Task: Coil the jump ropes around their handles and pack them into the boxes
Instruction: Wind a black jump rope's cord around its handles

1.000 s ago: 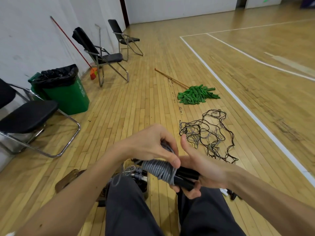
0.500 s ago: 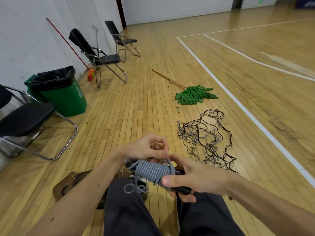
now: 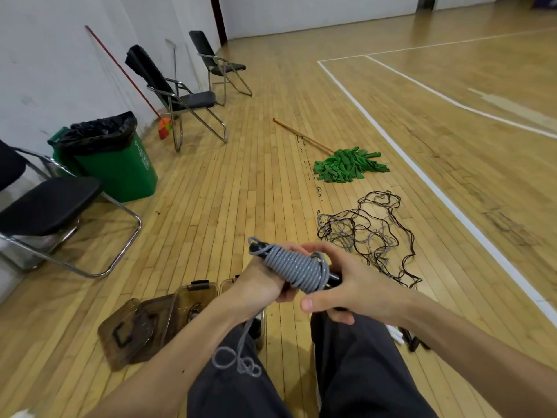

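A grey jump rope (image 3: pixel 297 268) is coiled tightly around its black handles, held above my lap. My left hand (image 3: pixel 265 285) grips the bundle from below at its left part. My right hand (image 3: pixel 349 285) holds the right end of the handles, thumb stretched toward me. A loose grey tail (image 3: pixel 238 357) of the rope hangs down and curls on my left thigh. A brown see-through box (image 3: pixel 196 300) stands open on the floor beneath my left arm, its lid (image 3: pixel 132 330) lying to its left. A tangle of dark and grey ropes (image 3: pixel 367 230) lies on the floor ahead to the right.
A green mop (image 3: pixel 346 167) with a wooden stick lies beyond the tangle. A green bin (image 3: pixel 117 167) with a black bag and three black folding chairs (image 3: pixel 48 203) stand along the left wall. White court lines (image 3: pixel 428 182) run along the wooden floor on the right.
The coiled bundle has risen and tilted, its left end now pointing up and away. My left hand moved from on top of the coil to under it. The loose tail now hangs lower.
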